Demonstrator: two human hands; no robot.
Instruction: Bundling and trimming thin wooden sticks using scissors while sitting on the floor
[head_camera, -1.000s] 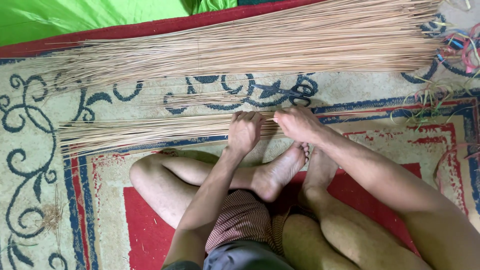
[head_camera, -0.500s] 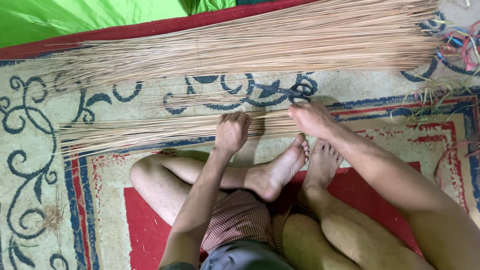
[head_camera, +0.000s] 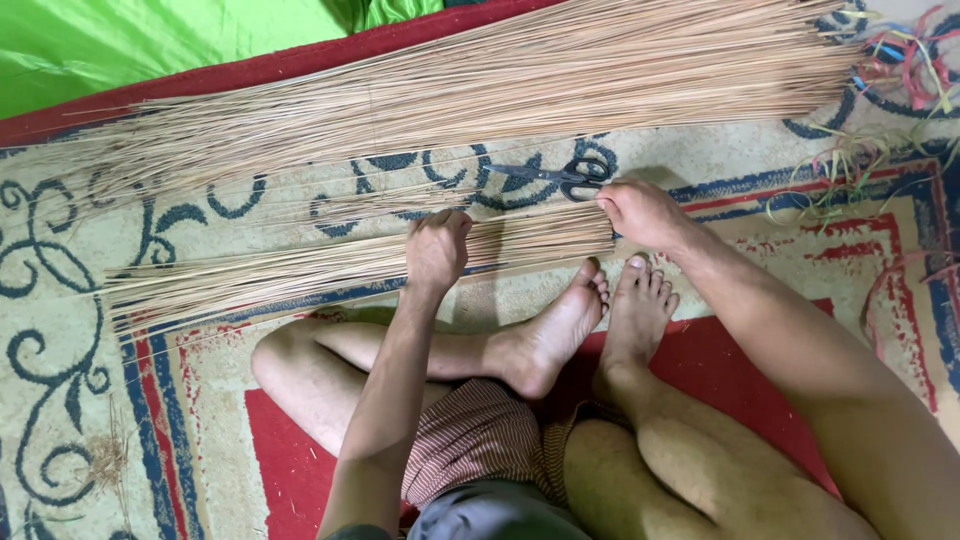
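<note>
A small bundle of thin tan sticks (head_camera: 300, 265) lies on the patterned carpet just beyond my feet. My left hand (head_camera: 437, 250) grips it near the middle, fingers curled over the sticks. My right hand (head_camera: 640, 212) holds the bundle's right end, fingers closed around the stick tips. A much larger pile of the same sticks (head_camera: 480, 90) lies farther away, spread across the carpet. Black scissors (head_camera: 560, 176) rest between the two piles, just beyond my right hand.
My bare feet (head_camera: 590, 320) and crossed legs sit close under the small bundle. Green cloth (head_camera: 150, 40) lies at the far left. Coloured plastic strips (head_camera: 880, 90) are scattered at the far right. A small tuft of fibres (head_camera: 105, 460) lies near left.
My hands have slid apart along the small bundle: the left hand moved left toward its middle, the right hand moved right to its end. The scissors are now uncovered.
</note>
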